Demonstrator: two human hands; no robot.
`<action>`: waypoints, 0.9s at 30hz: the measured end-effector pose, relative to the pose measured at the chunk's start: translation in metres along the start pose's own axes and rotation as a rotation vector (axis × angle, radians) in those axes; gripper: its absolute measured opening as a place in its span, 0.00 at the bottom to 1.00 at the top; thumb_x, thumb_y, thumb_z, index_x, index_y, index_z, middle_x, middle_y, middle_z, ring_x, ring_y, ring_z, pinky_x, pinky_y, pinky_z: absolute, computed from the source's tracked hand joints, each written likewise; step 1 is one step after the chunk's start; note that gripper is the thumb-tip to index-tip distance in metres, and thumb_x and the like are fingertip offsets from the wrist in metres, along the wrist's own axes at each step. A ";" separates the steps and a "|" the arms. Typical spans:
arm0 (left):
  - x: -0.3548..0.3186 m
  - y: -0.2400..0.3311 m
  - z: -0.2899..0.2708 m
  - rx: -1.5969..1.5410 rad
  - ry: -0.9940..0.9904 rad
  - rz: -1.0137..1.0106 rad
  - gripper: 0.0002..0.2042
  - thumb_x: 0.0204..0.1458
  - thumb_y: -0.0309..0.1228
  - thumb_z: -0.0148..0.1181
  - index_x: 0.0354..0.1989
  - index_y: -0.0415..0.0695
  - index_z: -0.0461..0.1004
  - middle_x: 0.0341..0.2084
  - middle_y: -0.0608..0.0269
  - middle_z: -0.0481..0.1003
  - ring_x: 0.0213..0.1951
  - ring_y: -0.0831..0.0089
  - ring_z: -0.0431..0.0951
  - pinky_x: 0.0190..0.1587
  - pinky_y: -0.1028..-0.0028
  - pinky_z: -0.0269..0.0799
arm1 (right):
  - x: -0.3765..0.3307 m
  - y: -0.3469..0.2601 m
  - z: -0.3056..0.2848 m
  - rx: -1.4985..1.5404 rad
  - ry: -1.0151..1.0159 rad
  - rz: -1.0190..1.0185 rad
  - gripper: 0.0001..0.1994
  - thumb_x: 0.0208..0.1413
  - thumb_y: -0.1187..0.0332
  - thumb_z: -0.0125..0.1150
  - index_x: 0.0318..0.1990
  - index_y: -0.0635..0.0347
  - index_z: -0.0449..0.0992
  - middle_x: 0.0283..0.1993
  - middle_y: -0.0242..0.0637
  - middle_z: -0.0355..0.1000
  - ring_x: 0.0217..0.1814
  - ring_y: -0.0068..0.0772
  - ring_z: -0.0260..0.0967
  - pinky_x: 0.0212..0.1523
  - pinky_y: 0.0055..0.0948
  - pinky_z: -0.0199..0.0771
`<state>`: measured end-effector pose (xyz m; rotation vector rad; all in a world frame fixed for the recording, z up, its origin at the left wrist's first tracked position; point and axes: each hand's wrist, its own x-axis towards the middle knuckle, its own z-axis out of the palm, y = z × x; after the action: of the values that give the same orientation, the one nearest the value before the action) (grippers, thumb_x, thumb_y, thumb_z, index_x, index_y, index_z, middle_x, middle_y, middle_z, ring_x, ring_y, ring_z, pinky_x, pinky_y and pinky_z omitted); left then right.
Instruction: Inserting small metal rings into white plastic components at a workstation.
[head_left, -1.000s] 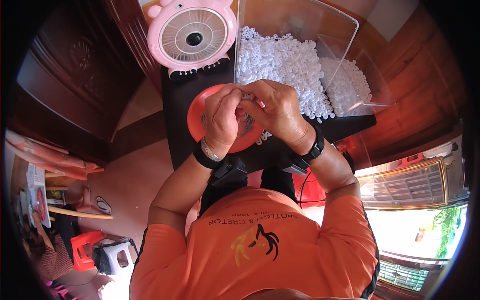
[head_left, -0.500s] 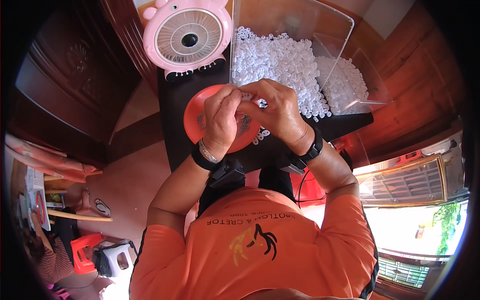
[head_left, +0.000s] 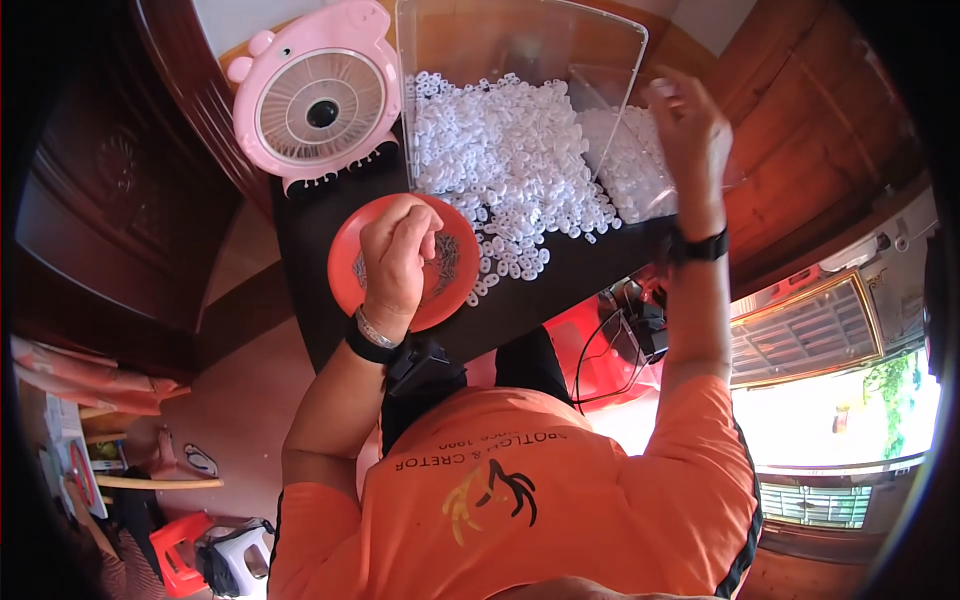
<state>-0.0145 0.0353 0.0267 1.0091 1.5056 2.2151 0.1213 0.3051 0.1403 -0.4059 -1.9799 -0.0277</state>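
My left hand (head_left: 398, 258) is curled closed above a round orange-red plate (head_left: 345, 280). Its fingers hide whatever may be in them. On the plate lie small grey metal pieces (head_left: 447, 262), resembling screws or pins. Raised at the right, my right hand (head_left: 692, 130) is over the outer edge of a clear container (head_left: 640, 185) of white pieces. Its fingers are bent together and slightly blurred; a pale spot shows at the fingertips, too unclear to name. A large heap of small oval white plastic pieces with holes (head_left: 500, 140) spreads toward the plate.
A pink animal-shaped fan (head_left: 320, 100) stands at the table's far left. Around the white heap rises a large clear plastic bin (head_left: 520, 45). The dark table (head_left: 560, 280) ends close to my lap. Black cables (head_left: 610, 350) hang over a red stool at the right.
My hands were together above the plate and have parted. The right hand has swung far right and up to the clear container; the left remains over the plate. The whole view has shifted.
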 end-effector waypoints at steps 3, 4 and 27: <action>0.003 0.002 -0.001 -0.004 0.000 -0.006 0.12 0.55 0.29 0.47 0.22 0.37 0.68 0.18 0.68 0.67 0.19 0.84 0.62 0.22 0.82 0.56 | 0.012 0.058 -0.004 -0.398 0.025 -0.120 0.19 0.46 0.66 0.63 0.48 0.50 0.75 0.44 0.36 0.73 0.45 0.40 0.71 0.41 0.36 0.72; 0.004 0.002 -0.002 0.015 0.012 -0.004 0.12 0.56 0.29 0.47 0.22 0.37 0.68 0.18 0.68 0.66 0.19 0.84 0.62 0.22 0.82 0.56 | 0.014 0.057 -0.001 -0.399 0.079 -0.185 0.19 0.46 0.66 0.63 0.48 0.50 0.75 0.46 0.37 0.73 0.46 0.42 0.70 0.42 0.37 0.72; 0.002 0.024 -0.035 -0.147 0.156 -0.101 0.12 0.54 0.34 0.46 0.25 0.42 0.70 0.17 0.69 0.69 0.18 0.81 0.68 0.20 0.84 0.58 | -0.085 -0.017 0.149 -0.033 -0.801 -0.388 0.06 0.46 0.69 0.53 0.28 0.55 0.76 0.31 0.39 0.72 0.38 0.44 0.72 0.38 0.40 0.73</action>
<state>-0.0361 0.0017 0.0410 0.7155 1.3967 2.3381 0.0175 0.2954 0.0028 -0.0305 -2.8289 -0.1651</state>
